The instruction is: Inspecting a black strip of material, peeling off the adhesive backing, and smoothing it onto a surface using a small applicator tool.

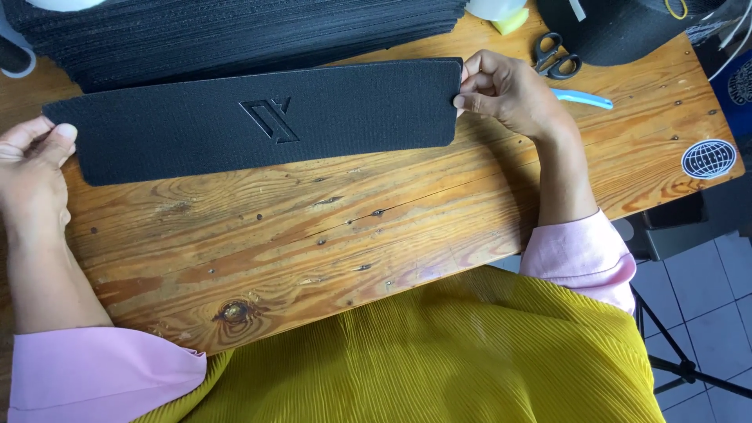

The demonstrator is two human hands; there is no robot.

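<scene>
A long black textured strip (196, 129) with an embossed angular mark near its middle is stretched flat over the wooden table (313, 235). My left hand (31, 164) pinches its left end. At the opposite end, my right hand (505, 90) grips the edge between thumb and fingers. Both arms wear pink sleeves.
A tall stack of similar black strips (235, 31) lies at the table's back. Black scissors (554, 55) and a light blue tool (583, 98) lie at the back right, near a dark cap-like object (619, 31). A round sticker (708, 158) marks the right corner. Tiled floor and a stand's legs show on the right.
</scene>
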